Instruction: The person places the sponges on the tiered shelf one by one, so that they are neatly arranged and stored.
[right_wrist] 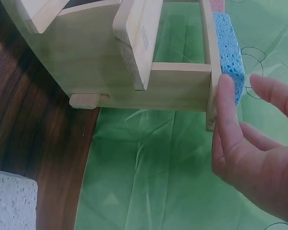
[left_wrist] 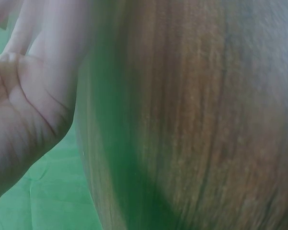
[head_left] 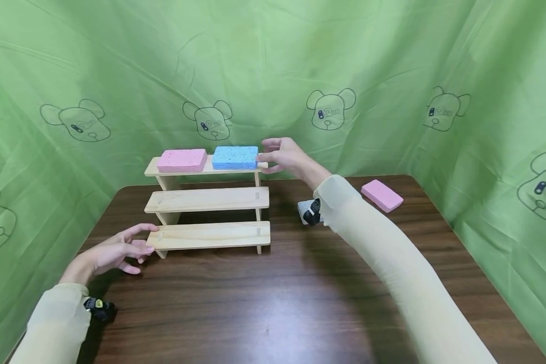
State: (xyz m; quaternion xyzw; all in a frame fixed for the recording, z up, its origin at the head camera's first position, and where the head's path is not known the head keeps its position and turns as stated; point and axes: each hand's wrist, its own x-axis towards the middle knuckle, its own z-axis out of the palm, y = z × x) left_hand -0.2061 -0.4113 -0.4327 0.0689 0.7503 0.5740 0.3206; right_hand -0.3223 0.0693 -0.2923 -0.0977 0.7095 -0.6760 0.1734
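A three-tier wooden display stand [head_left: 207, 199] stands on the table. On its top tier lie a pink sponge [head_left: 182, 161] and, to the right, a blue sponge [head_left: 234, 157]. My right hand [head_left: 285, 155] is at the blue sponge's right end, fingers fairly straight and spread. In the right wrist view one fingertip [right_wrist: 225, 81] rests against the near corner of the blue sponge [right_wrist: 229, 48], while another finger stands apart from it. My left hand [head_left: 118, 250] holds the left end of the lowest tier between thumb and forefinger; in the left wrist view its palm [left_wrist: 33, 96] shows and its fingertips are out of frame.
Right of the stand, a pale grey sponge [head_left: 304, 208] lies partly hidden behind my right sleeve. Another pink sponge [head_left: 382, 195] lies farther right on the dark wooden table [head_left: 236, 303]. Green curtains [head_left: 273, 60] with bear-head outlines enclose the table's back and sides.
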